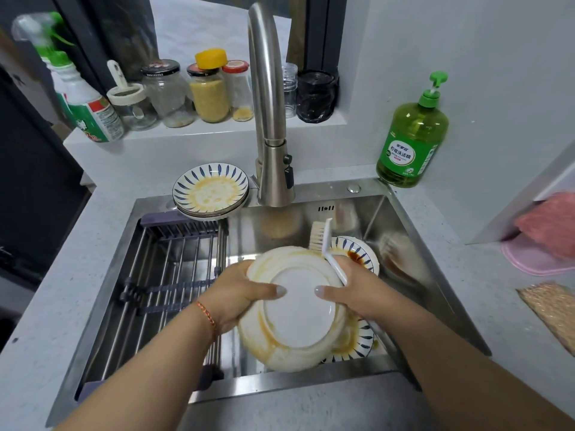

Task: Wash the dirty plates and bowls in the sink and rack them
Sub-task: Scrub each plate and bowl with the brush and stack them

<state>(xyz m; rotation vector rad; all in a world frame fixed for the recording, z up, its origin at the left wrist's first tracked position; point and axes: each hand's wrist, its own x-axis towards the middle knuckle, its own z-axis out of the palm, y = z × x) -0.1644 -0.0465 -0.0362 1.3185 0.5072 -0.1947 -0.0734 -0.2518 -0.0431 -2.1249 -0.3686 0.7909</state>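
I have the stained plate (300, 309) up over the sink (413, 231), underside facing me, held between both hands roughly at its middle height: my left hand (239, 295) wraps the left rim with the thumb laid across the white base, and my right hand (348, 290) takes the right rim the same way, thumb pointing inward toward the other thumb. The right hand is doing double duty, fingers also curled round the white handle of the dish brush (325, 244), whose long axis runs up and away from the grip so the bristle head stands just past the plate's upper edge. Orange sauce streaks ring the plate's outer band, thickest at the lower left and lower right. What the next move turns on, as I judge it, is that the bristles point away from the dirty surface; the brush hand is the nearer one to the smears on the right, but the left would have to carry the plate alone before the brush can swing down. The faucet (270, 119) stands straight behind, and I cannot see water running. Two patterned dishes (361, 253) lie in the basin beneath, more dirty plates (211, 191) are stacked at the back left corner, and the rack (174, 275) waits on the left, nothing in it
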